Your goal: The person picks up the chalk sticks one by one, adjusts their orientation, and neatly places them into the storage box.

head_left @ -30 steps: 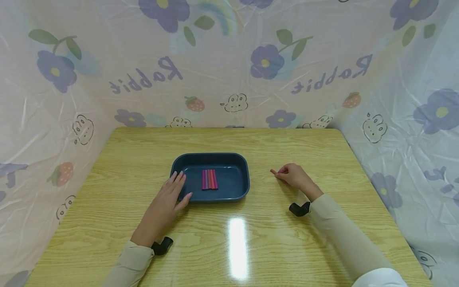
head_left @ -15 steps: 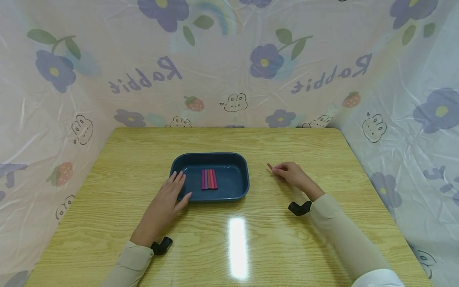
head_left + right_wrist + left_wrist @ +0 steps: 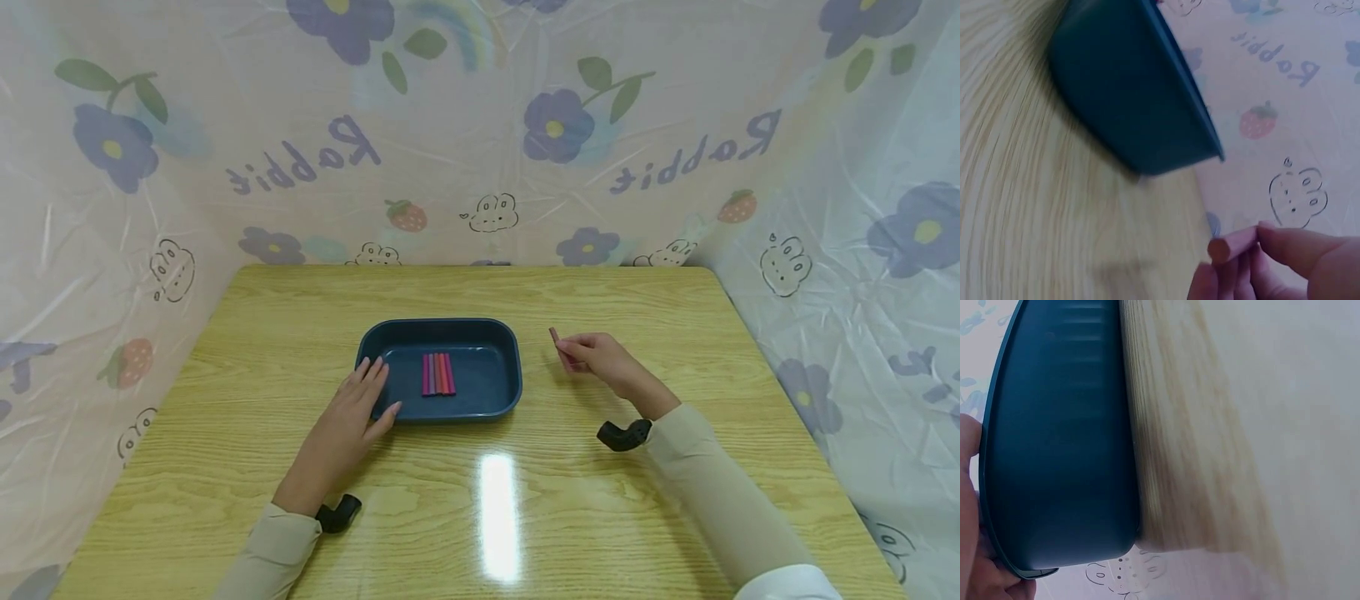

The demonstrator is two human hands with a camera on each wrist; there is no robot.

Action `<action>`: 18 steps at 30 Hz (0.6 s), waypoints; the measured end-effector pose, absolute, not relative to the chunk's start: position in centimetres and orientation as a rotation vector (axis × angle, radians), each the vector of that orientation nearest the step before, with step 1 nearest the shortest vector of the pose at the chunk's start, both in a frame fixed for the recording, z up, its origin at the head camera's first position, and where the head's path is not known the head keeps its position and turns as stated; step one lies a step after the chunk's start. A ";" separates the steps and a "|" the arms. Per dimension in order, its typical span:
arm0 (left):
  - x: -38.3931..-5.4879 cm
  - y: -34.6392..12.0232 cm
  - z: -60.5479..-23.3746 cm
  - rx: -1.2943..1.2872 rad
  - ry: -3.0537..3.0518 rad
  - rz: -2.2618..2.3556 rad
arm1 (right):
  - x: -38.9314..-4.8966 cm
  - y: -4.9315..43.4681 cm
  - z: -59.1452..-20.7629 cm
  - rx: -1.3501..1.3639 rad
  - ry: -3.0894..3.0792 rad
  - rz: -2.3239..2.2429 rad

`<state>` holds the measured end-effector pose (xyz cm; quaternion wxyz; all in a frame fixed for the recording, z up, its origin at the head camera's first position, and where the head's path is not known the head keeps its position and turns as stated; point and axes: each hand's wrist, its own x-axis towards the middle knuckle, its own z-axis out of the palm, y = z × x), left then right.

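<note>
A dark blue rectangular tray (image 3: 483, 375) sits mid-table, and several short coloured sticks (image 3: 438, 375), magenta, purple, red and orange, lie side by side in it. My left hand (image 3: 352, 408) rests on the tray's left end, fingers extended over the rim and thumb at the front corner. In the left wrist view the tray's outer wall (image 3: 1066, 450) fills much of the frame, with fingertips at its edge. Right of the tray, my right hand (image 3: 607, 362) pinches a reddish-brown crayon-like stick (image 3: 1235, 242) between thumb and fingers. Its far end (image 3: 553, 334) points up and away.
The wood-grain table (image 3: 420, 508) carries a bright glare patch (image 3: 498, 517) in front of the tray. A printed curtain (image 3: 450, 150) with flowers and rabbits encloses the back and both sides. Black wrist mounts (image 3: 624, 435) sit below each hand.
My right hand has shifted slightly left and away from me, and the stick in it has turned from nearly flat to more upright. My left hand and the tray have stayed put.
</note>
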<state>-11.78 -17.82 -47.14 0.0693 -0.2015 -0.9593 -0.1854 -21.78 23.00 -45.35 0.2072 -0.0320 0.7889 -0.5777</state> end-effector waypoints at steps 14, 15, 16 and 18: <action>-11.9 -17.8 -47.1 -0.617 -2.874 -0.566 | -21.0 19.9 -42.9 -0.184 2.039 -1.764; -11.9 -17.8 -47.1 -0.623 -2.868 -0.566 | -20.9 19.7 -42.8 -0.186 2.035 -1.767; -11.9 -17.8 -47.1 -0.627 -2.865 -0.564 | -20.9 19.4 -42.6 -0.180 2.030 -1.773; -11.9 -17.8 -47.1 -0.627 -2.862 -0.562 | -20.8 19.0 -42.4 -0.191 2.037 -1.765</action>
